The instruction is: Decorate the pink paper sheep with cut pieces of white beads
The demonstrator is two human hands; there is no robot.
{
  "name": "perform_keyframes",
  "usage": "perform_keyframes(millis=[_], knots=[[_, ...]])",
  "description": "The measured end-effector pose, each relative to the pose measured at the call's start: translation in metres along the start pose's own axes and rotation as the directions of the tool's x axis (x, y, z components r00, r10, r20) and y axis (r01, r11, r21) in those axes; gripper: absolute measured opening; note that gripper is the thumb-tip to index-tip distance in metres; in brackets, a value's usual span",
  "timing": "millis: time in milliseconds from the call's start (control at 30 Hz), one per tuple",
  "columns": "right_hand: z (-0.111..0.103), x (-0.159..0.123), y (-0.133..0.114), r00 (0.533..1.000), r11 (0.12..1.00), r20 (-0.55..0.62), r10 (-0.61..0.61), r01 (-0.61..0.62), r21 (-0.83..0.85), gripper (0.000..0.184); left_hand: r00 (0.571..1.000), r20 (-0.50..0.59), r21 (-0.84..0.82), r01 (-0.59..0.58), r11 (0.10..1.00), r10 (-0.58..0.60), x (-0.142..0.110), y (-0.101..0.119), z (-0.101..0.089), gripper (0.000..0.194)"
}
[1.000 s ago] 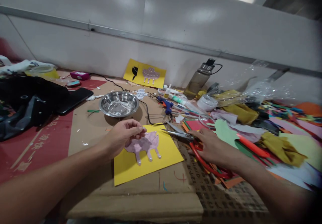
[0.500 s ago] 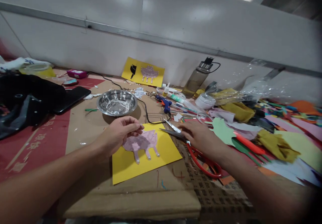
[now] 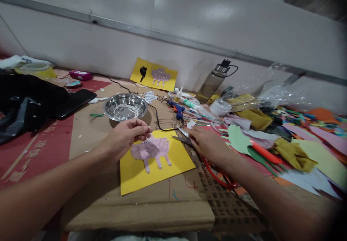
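Card (image 3: 180, 161), yellow, is lying on cardboard (image 3: 130, 212) near centre and bearing a pink cutout (image 3: 155, 151) with beads at its lower tips. Left hand (image 3: 135, 134) is hovering above the cutout's far-left edge, thumb and forefinger pinching together; what they are holding, if anything, I cannot tell. Right hand (image 3: 207, 141) is covering the middle of the scissors (image 3: 225, 185), blades parting toward the card; whether it is gripping them I cannot tell. Bowl (image 3: 107, 109) is holding beads at far left. Step in hand is seemingly involving beadwork on the cutout; the next move would be calling for a steady pinch and blades staying off the card. Red handwritten marks are resembling "1" and "4". Chinese print is showing on the red board (image 3: 55, 140), left, but is not reading clearly.
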State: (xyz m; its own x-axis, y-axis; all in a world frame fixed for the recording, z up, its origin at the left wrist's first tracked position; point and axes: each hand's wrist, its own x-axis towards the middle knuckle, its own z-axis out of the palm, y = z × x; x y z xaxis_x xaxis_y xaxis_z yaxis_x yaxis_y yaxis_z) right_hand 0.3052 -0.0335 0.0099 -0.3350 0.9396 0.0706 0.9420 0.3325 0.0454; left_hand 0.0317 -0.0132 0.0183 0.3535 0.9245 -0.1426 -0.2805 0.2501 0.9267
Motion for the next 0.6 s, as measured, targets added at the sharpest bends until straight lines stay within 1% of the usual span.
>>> perform_keyframes(millis=[67,133,200,233,300,333,433,600], knots=[[0.0,-0.001,0.0,0.999,1.0,-0.043,0.006,-0.006,-0.002,0.022,1.0,-0.006,-0.003,-0.003,1.0,0.003,-0.001,0.001,0.001,0.014],[-0.003,-0.001,-0.005,0.993,0.998,-0.117,0.026,-0.02,0.053,0.018,1.0,-0.012,-0.007,0.001,1.0,-0.001,-0.001,0.002,0.001,0.014],[-0.007,0.0,-0.013,0.983,0.979,-0.175,0.05,-0.014,0.202,0.015,1.0,-0.014,-0.013,0.008,1.0,-0.008,0.0,0.002,0.0,0.015],[-0.009,0.001,-0.019,0.982,0.955,-0.182,0.059,-0.002,0.298,0.013,1.0,-0.014,-0.016,0.01,1.0,-0.01,0.0,0.002,0.0,0.015],[-0.011,0.004,-0.032,0.987,0.886,-0.155,0.052,0.026,0.464,0.011,1.0,-0.015,-0.02,0.007,1.0,-0.008,0.001,0.0,-0.001,0.016],[-0.01,0.006,-0.038,0.99,0.859,-0.139,0.038,0.039,0.511,0.01,1.0,-0.017,-0.021,0.004,1.0,-0.004,0.002,-0.001,-0.001,0.016],[-0.004,0.013,-0.052,0.991,0.832,-0.129,-0.021,0.089,0.547,0.01,1.0,-0.022,-0.019,-0.001,1.0,0.001,0.003,-0.001,-0.002,0.016],[0.009,0.02,-0.059,0.976,0.851,-0.189,-0.112,0.192,0.489,0.01,1.0,-0.02,-0.016,0.009,1.0,-0.009,0.003,-0.001,-0.002,0.015]])
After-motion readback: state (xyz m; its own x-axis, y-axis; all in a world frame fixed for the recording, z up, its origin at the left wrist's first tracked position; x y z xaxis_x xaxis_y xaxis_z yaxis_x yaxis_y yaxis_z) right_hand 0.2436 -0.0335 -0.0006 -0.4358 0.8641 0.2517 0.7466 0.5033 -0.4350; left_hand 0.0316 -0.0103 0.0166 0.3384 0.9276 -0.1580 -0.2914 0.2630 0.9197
